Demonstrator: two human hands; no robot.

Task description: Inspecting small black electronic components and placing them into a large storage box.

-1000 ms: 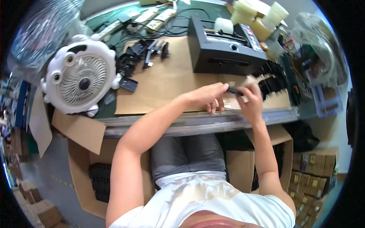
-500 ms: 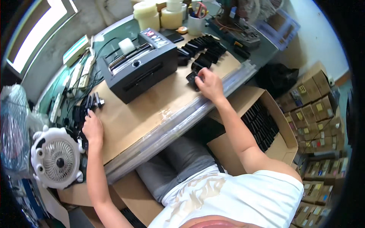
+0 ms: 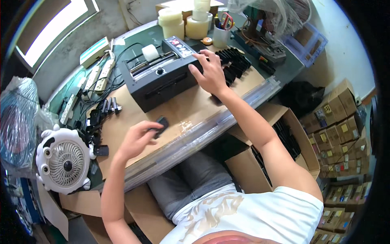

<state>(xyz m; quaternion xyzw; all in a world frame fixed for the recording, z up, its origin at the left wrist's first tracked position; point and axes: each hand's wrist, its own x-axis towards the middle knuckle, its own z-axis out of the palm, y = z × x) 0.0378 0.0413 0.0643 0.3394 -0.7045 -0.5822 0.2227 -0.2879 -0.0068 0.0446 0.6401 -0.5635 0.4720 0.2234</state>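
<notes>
Swung inward with the left hand [image 3: 140, 138] since half a second ago, from the dark clutter [image 3: 95, 118] near the fan [image 3: 67, 156] to above the cardboard sheet [image 3: 183, 107]; reached farther out with the right hand [image 3: 210, 75], to the right end of the black machine [image 3: 166, 88]. Now pinching a small black piece [image 3: 162, 125] in the left, tilted, in front of the machine; spreading the right fingers loosely, contact impossible to tell. Looks light, stiff, perhaps slippery on its smooth face; best held by opposite side edges.
</notes>
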